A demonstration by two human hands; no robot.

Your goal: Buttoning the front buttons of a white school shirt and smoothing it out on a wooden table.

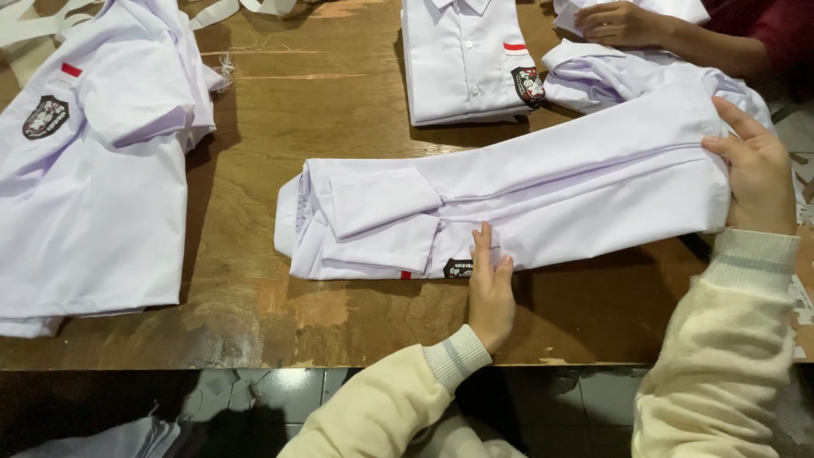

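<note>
Worn brown wooden tabletop (pixel 339 127) fills the frame, with dark tiled floor along the bottom edge. At centre lies a white cotton school shirt with a small red stripe and dark badge (pixel 543 199), already narrowed into a long horizontal band, sleeves turned inward. The left hand (pixel 490 293) presses flat on the band's lower edge beside the badge, fingers together and extended. The right hand (pixel 757 174), at the right of the frame, clamps the tail end between thumb and fingers. Lengthwise folds appear complete; the crosswise fold looks not yet made. One finished folded white shirt (pixel 466 55) sits at upper centre, and an unfolded white shirt (pixel 93 170) at left (another person's hand (pixel 623 24) works at upper right).
</note>
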